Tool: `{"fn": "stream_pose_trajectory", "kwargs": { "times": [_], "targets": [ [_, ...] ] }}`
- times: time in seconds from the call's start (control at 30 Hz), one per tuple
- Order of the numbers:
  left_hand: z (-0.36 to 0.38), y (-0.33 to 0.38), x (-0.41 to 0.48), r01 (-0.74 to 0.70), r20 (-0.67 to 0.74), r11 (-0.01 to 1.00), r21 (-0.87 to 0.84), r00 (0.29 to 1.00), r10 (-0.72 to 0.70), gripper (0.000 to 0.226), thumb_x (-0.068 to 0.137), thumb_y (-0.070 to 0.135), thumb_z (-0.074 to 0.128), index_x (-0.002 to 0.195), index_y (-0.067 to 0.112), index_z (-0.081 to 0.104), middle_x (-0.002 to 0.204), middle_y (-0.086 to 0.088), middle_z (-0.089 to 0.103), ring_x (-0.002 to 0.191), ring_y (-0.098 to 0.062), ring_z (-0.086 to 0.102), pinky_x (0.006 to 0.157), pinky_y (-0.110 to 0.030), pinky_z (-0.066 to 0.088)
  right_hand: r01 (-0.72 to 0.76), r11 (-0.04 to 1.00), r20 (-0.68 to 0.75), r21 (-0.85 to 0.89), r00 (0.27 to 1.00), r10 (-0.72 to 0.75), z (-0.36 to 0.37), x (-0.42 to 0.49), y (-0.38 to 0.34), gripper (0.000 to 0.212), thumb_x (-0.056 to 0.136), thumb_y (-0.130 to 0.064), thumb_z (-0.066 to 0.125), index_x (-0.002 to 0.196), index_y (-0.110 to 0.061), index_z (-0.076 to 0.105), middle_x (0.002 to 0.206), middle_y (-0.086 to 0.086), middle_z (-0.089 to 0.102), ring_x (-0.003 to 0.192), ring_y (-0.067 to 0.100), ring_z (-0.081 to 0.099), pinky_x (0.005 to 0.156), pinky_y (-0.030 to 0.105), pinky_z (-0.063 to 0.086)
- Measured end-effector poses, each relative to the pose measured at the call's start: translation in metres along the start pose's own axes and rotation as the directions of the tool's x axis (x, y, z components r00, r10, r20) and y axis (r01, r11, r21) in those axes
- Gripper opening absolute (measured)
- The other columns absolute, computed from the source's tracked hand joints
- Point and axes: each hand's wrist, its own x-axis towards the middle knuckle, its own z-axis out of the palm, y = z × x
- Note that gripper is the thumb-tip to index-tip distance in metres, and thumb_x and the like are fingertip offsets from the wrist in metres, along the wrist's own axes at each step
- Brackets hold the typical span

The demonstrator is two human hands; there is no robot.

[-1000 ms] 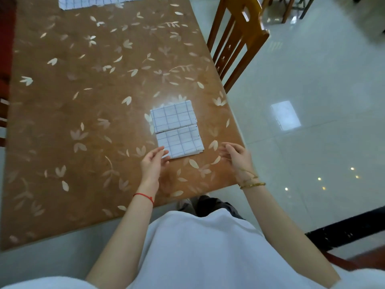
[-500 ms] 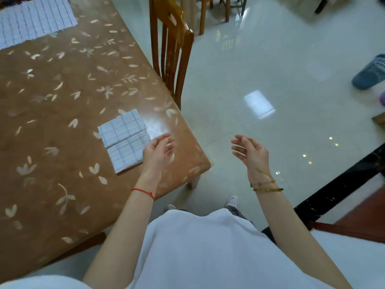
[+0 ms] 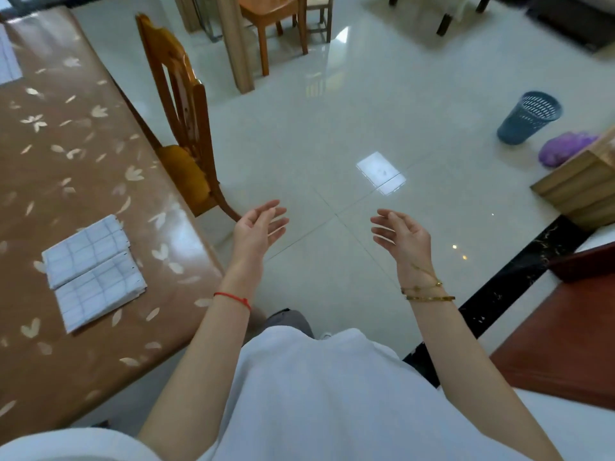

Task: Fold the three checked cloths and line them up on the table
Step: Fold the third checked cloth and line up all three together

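Two folded checked cloths lay touching side by side near your edge of the surface, long axes running from lower left up to the right. White fabric, thin grey grid, no readable writing. A third checked cloth showed at the far left edge, mostly cut off. Your left hand and right hand hovered over the floor, fingers spread, empty.

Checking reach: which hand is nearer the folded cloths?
Left. The left hand is just right of the folded cloths, off the table; the right hand is farther right.
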Motion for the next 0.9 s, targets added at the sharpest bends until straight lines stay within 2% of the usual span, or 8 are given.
{"fn": "stream_pose_trajectory", "kwargs": {
  "times": [0.17,0.43,0.6,0.9],
  "targets": [
    [0.036,0.01,0.034,-0.007,-0.003,1.0,-0.008,1.0,0.007,0.016,0.099,0.009,0.054,0.106,0.014,0.068,0.101,-0.004,0.073,0.088,-0.017,0.071,0.081,-0.028,0.056,-0.005,1.0,0.006,0.021,1.0,0.005,-0.009,0.043,-0.015,0.02,0.098,-0.012,0.049,0.1,-0.008,0.069,0.094,0.009,0.071,0.078,0.019,0.064,0.072,0.027,0.054],
    [0.095,0.041,0.113,-0.025,-0.016,0.999,-0.025,1.0,0.024,0.019,0.099,0.009,0.054,0.114,0.011,0.067,0.102,-0.002,0.073,0.096,-0.019,0.07,0.09,-0.031,0.056,-0.029,0.999,0.039,-0.025,0.999,0.03,0.009,0.14,-0.043,0.02,0.098,-0.013,0.05,0.099,-0.01,0.07,0.094,0.008,0.072,0.083,0.02,0.065,0.076,0.03,0.055],
    [0.123,0.081,0.18,-0.066,-0.015,0.996,-0.059,0.998,0.066,0.017,0.1,0.01,0.054,0.11,0.016,0.066,0.103,-0.001,0.072,0.101,-0.019,0.068,0.094,-0.032,0.054,-0.016,0.999,0.094,-0.048,0.995,0.02,0.049,0.22,-0.079,0.02,0.098,-0.014,0.051,0.099,-0.011,0.07,0.095,0.008,0.072,0.085,0.02,0.065,0.078,0.03,0.055],
    [0.16,0.179,0.323,-0.138,0.005,0.988,-0.071,0.99,0.138,0.021,0.1,0.012,0.052,0.115,0.017,0.066,0.112,0.0,0.072,0.11,-0.017,0.066,0.097,-0.029,0.05,0.049,0.997,0.186,-0.056,0.982,-0.038,0.161,0.368,-0.157,0.021,0.098,-0.014,0.05,0.103,-0.008,0.07,0.1,0.009,0.073,0.086,0.019,0.065,0.082,0.032,0.053]
  ]
}}
